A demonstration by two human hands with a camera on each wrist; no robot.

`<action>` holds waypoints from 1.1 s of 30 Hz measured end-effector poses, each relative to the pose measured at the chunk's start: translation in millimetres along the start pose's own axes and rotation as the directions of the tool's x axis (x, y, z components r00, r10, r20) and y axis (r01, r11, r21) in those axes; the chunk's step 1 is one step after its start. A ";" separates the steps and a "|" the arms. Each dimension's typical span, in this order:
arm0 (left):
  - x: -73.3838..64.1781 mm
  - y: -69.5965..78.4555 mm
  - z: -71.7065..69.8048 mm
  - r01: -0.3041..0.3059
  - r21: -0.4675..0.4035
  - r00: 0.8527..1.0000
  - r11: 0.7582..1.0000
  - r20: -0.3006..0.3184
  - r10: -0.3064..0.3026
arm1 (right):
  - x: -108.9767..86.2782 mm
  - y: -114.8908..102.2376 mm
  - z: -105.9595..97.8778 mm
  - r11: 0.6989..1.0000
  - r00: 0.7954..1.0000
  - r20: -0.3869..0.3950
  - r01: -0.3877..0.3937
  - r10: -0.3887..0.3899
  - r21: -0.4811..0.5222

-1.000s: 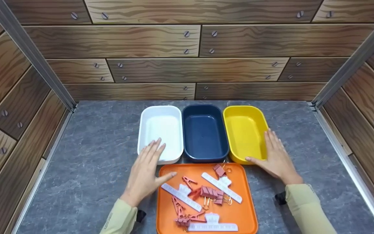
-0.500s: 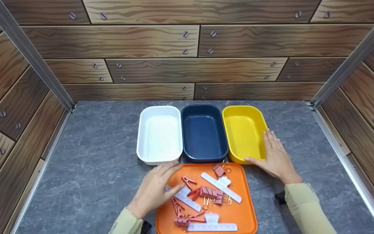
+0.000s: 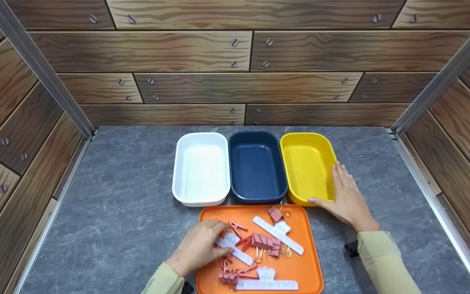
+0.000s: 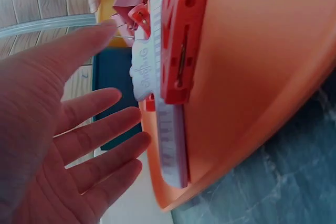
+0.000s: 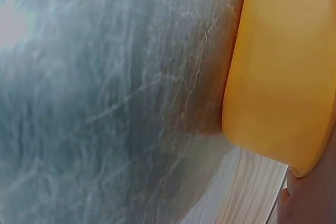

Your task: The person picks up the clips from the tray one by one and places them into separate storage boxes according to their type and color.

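My left hand [image 3: 200, 245] is over the left side of the orange tray [image 3: 300, 265], beside a white clip with a ruler-marked edge [image 3: 242, 257]. In the left wrist view, its fingers [image 4: 102, 129] are spread and relaxed, with the thumb apart and nothing pinched; the white clip lies just past the fingertips. Under that clip's edge lies a red clothespin-like clip [image 4: 181, 51]. My right hand [image 3: 349, 204] rests with straight fingers against the right side of the yellow bin [image 3: 306, 171]. The right wrist view shows the bin's outer wall [image 5: 283, 72] with part of the hand at its edge.
A white bin [image 3: 202, 171] and a dark blue bin [image 3: 257, 171] stand in a row left of the yellow one, behind the tray. On the tray are two more white ruler clips, pink binder clips [image 3: 262, 241] and red clips [image 3: 238, 228]. Wood-patterned walls enclose the table.
My left hand has moved from over the white bin down toward the viewer, onto the tray's left side by the white clip. The right hand has stayed at the yellow bin.
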State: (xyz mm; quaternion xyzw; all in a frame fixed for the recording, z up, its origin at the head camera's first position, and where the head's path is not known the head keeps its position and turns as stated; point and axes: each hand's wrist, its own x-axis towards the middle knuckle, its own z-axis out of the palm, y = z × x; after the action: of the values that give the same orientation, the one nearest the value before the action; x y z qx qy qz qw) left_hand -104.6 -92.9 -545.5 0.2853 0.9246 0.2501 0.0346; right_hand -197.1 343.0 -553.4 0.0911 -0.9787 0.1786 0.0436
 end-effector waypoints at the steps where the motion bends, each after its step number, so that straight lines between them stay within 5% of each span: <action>1: 0.3 0.0 1.2 0.000 -0.001 1.000 1.000 0.008 0.000 | 0.0 -0.2 -0.1 1.000 1.000 0.001 -0.001 0.001 0.000; 18: 8.4 2.6 12.7 -0.079 0.049 0.997 0.996 0.020 0.078 | 0.3 0.9 1.1 1.000 1.000 -0.001 -0.005 0.005 -0.001; 25: 10.9 7.0 13.5 -0.036 0.046 0.997 0.998 0.066 0.033 | 0.6 1.1 1.2 1.000 1.000 0.006 -0.008 0.008 -0.001; 33: 11.6 7.3 13.7 -0.022 0.067 0.999 0.998 0.050 0.019 | 0.6 0.3 0.7 1.000 1.000 0.004 -0.008 0.008 -0.005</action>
State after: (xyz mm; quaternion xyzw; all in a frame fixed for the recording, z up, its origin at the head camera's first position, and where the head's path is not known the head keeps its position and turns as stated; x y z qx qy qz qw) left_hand -107.8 -75.4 -553.1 0.3019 0.9283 0.2121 0.0452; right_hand -197.7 342.9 -554.1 0.0876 -0.9796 0.1763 0.0411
